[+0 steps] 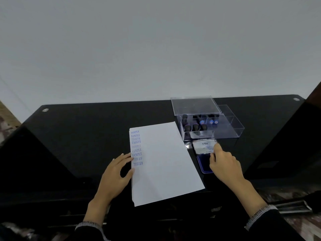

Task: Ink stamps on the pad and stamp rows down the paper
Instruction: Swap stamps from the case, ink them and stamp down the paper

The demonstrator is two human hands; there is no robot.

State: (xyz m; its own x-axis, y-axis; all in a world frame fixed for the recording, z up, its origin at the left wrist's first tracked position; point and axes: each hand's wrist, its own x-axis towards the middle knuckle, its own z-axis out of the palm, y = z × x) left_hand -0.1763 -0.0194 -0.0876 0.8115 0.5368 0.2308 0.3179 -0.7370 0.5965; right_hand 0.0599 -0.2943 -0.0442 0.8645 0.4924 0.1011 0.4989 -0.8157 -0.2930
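Observation:
A stack of white paper lies on the black table, with a column of blue "SAMPLE" prints and two "AIR MAIL" prints down its left edge. My left hand rests flat at that edge, fingertips and thumb touching the sheet. Right of the paper sits the open blue ink pad, its labelled lid raised behind it. My right hand hovers over the pad, index finger and thumb pinching the lid's near right corner. No stamp shows in either hand.
A clear plastic box behind the pad holds several black-handled stamps, and its lid stands open at the back. Dark chair backs flank the table on both sides. A pale wall rises behind it.

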